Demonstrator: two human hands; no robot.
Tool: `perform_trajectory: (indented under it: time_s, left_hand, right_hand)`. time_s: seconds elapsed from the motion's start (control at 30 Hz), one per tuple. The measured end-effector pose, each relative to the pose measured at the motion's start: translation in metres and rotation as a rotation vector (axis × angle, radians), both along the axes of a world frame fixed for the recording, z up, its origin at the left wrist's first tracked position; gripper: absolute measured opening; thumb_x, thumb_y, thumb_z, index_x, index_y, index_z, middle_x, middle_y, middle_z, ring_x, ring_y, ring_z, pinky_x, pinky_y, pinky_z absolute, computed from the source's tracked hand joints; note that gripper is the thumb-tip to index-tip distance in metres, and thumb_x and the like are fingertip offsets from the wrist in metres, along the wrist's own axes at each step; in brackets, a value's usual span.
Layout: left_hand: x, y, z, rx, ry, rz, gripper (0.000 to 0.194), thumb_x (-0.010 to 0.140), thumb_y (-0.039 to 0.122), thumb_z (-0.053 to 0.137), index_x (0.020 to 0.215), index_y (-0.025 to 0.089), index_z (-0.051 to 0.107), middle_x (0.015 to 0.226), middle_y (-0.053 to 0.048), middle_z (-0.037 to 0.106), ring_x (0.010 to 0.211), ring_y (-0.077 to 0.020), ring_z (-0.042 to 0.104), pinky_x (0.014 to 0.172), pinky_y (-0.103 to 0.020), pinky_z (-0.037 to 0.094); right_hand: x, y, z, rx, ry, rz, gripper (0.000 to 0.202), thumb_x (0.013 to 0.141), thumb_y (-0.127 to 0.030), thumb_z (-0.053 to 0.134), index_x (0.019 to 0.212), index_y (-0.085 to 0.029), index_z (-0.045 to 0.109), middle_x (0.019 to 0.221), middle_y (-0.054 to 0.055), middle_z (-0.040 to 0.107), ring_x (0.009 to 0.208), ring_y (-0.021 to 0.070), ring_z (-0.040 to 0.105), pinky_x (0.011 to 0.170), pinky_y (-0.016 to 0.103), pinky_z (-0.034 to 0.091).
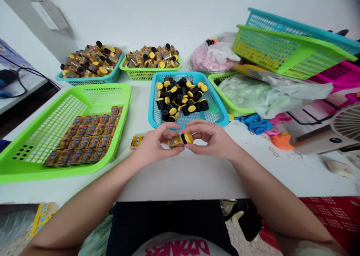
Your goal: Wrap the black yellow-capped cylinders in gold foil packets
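Between my two hands, above the table's near part, is a small cylinder (180, 140) with a printed yellow label and a yellow-and-black end pointing right. My left hand (157, 141) has its thumb and fingers around the labelled end. My right hand (208, 137) curls at the capped end, thumb and fingertips close to it. Just left of my left hand lies a stack of printed labels (136, 141). Beyond my hands stands a blue basket (153, 115) of plain black cylinders with yellow ends. A green basket (125, 109) at the left holds rows of labelled cylinders.
Two baskets (114, 76) (140, 75) heaped with labelled cylinders stand at the back left. On the right are stacked baskets (292, 49), a plastic bag (253, 94), blue and orange scraps (282, 140) and a fan (323, 136). The table's front edge (180, 199) is near my lap.
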State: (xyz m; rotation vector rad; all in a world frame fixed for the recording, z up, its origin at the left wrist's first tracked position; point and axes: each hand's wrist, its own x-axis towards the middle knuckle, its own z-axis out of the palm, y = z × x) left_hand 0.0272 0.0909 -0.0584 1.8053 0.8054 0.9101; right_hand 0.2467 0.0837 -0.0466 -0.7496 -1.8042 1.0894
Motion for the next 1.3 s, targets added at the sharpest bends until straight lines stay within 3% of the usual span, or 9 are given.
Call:
perform_trajectory:
  time_s: [0.1, 0.23, 0.4, 0.53, 0.67, 0.8, 0.97, 1.13, 1.3]
  left_hand:
    - [-0.004, -0.001, 0.003, 0.151, 0.188, -0.036, 0.055, 0.086, 0.029, 0.068, 0.137, 0.022, 0.05, 0.115, -0.006, 0.074, 0.101, -0.018, 0.071, 0.09, -0.031, 0.057]
    - [-0.008, -0.003, -0.001, 0.308, 0.252, -0.043, 0.045, 0.092, 0.035, 0.062, 0.135, 0.026, 0.055, 0.131, -0.006, 0.067, 0.104, -0.0177, 0.071, 0.079, -0.024, 0.059]
    - [-0.006, -0.003, -0.012, 0.327, 0.168, 0.055, 0.057, 0.088, 0.032, 0.068, 0.139, 0.023, 0.044, 0.118, -0.007, 0.073, 0.107, -0.0198, 0.071, 0.085, -0.028, 0.059]
    - [0.001, -0.007, -0.01, 0.209, -0.001, 0.181, 0.086, 0.081, 0.029, 0.077, 0.15, 0.025, 0.026, 0.112, -0.008, 0.075, 0.104, -0.0213, 0.072, 0.088, -0.032, 0.058]
    - [0.008, -0.009, 0.0, -0.122, -0.291, 0.137, 0.108, 0.078, 0.028, 0.08, 0.155, 0.026, 0.005, 0.099, -0.005, 0.078, 0.088, -0.019, 0.075, 0.085, -0.033, 0.059]
    - [0.011, -0.008, 0.006, -0.309, -0.42, 0.063, 0.122, 0.069, 0.032, 0.086, 0.155, 0.028, -0.001, 0.089, 0.0, 0.078, 0.074, -0.0168, 0.074, 0.077, -0.033, 0.06]
    - [0.01, -0.011, 0.003, -0.364, -0.498, 0.059, 0.124, 0.067, 0.03, 0.088, 0.155, 0.029, 0.001, 0.081, 0.003, 0.077, 0.068, -0.0156, 0.073, 0.071, -0.031, 0.059]
    - [0.012, -0.008, -0.004, -0.418, -0.561, -0.03, 0.11, 0.071, 0.031, 0.084, 0.153, 0.027, 0.011, 0.076, 0.006, 0.074, 0.064, -0.0125, 0.069, 0.067, -0.027, 0.057]
    - [0.01, -0.005, 0.008, -0.289, -0.371, 0.006, 0.082, 0.072, 0.029, 0.082, 0.14, 0.024, 0.036, 0.088, 0.001, 0.075, 0.076, -0.014, 0.07, 0.076, -0.029, 0.057]
  right_hand:
    - [0.002, -0.001, 0.002, -0.041, -0.005, 0.029, 0.033, 0.076, -0.019, 0.077, 0.108, -0.022, 0.072, 0.109, 0.006, 0.065, 0.086, 0.015, 0.069, 0.076, 0.032, 0.064]
    - [0.005, 0.0, 0.003, -0.12, 0.034, 0.008, 0.027, 0.072, -0.02, 0.08, 0.099, -0.02, 0.073, 0.093, 0.004, 0.071, 0.08, 0.0158, 0.07, 0.073, 0.032, 0.064]
    - [-0.005, -0.005, 0.003, -0.153, -0.052, -0.208, 0.029, 0.07, -0.038, 0.085, 0.089, -0.019, 0.075, 0.077, 0.003, 0.073, 0.064, 0.0148, 0.067, 0.058, 0.028, 0.06]
    - [-0.011, -0.012, 0.005, 0.217, -0.217, -0.433, 0.026, 0.078, -0.043, 0.079, 0.093, -0.023, 0.074, 0.086, 0.005, 0.074, 0.065, 0.0148, 0.066, 0.059, 0.03, 0.06]
    - [-0.017, -0.015, -0.001, 0.705, -0.33, -0.341, 0.054, 0.083, -0.035, 0.075, 0.132, -0.026, 0.055, 0.123, 0.011, 0.066, 0.111, 0.0251, 0.066, 0.091, 0.042, 0.06]
    - [-0.029, -0.015, -0.01, 0.869, -0.437, -0.36, 0.063, 0.087, -0.017, 0.063, 0.144, -0.026, 0.039, 0.122, 0.011, 0.062, 0.118, 0.0261, 0.061, 0.096, 0.045, 0.056]
    - [-0.035, -0.02, -0.009, 0.849, -0.377, -0.382, 0.063, 0.083, -0.011, 0.06, 0.14, -0.029, 0.042, 0.119, 0.009, 0.064, 0.112, 0.0257, 0.064, 0.094, 0.046, 0.057]
    - [-0.034, -0.018, -0.009, 0.801, -0.263, -0.355, 0.058, 0.08, -0.01, 0.061, 0.133, -0.027, 0.048, 0.116, 0.007, 0.066, 0.111, 0.024, 0.065, 0.095, 0.044, 0.057]
    - [-0.033, -0.016, -0.009, 0.921, -0.351, -0.394, 0.055, 0.082, -0.013, 0.065, 0.132, -0.028, 0.049, 0.108, 0.007, 0.063, 0.109, 0.0254, 0.062, 0.095, 0.047, 0.055]
